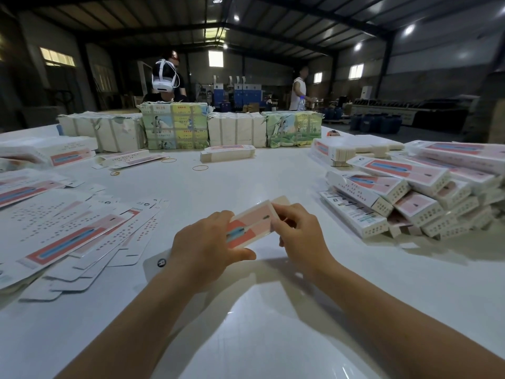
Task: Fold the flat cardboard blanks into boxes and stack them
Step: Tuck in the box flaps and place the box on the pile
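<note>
White tabletop (246, 170): both hands, left hand (203, 248) and right hand (299, 236), pinch one half-folded box (252, 224); three rubber bands (200, 167) lie near the far edge.

Rubber bands (200, 167) on white table (273, 310); wrapped bundles (175, 127) behind; two people beyond.

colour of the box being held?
Pink and red with a blue stripe, on the box in both hands; head view.
</note>
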